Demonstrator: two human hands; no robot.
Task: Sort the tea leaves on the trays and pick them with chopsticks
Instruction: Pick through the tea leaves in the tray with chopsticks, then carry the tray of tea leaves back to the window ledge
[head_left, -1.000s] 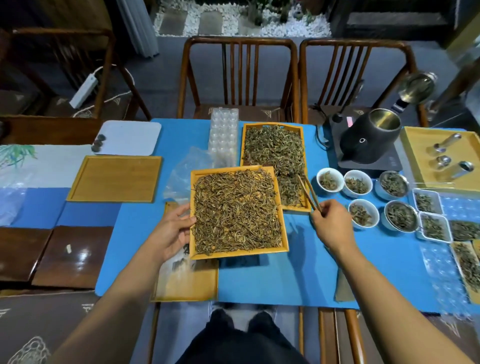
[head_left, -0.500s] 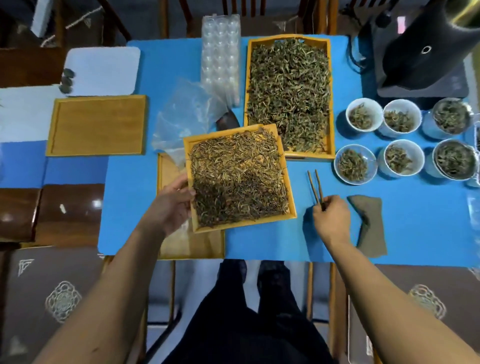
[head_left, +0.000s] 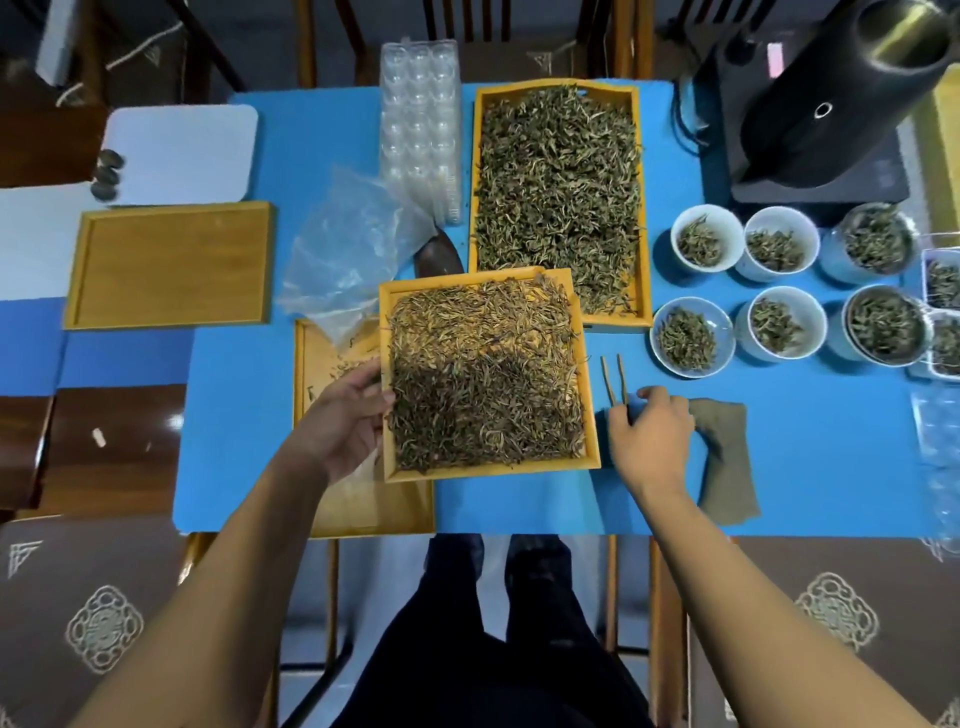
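Observation:
A square wooden tray (head_left: 488, 474) heaped with brownish tea leaves (head_left: 483, 374) sits in front of me, and my left hand (head_left: 343, 421) grips its left rim. Behind it a longer tray (head_left: 645, 208) holds greener tea leaves (head_left: 558, 192). A pair of wooden chopsticks (head_left: 613, 376) lies low over the blue mat just right of the near tray. Their near ends are under the fingers of my right hand (head_left: 652, 441), which is closed loosely on them.
Several small bowls of tea (head_left: 685, 335) stand right of the chopsticks. A grey cloth (head_left: 724, 457) lies beside my right hand. An empty tray (head_left: 171, 265), a plastic bag (head_left: 353, 244), a clear blister tray (head_left: 421, 124) and a black kettle (head_left: 831, 98) surround the work area.
The view has tilted down over the table. My right hand has brought the chopsticks back from the far tray to the mat beside the near tray. The left hand keeps its hold on the tray.

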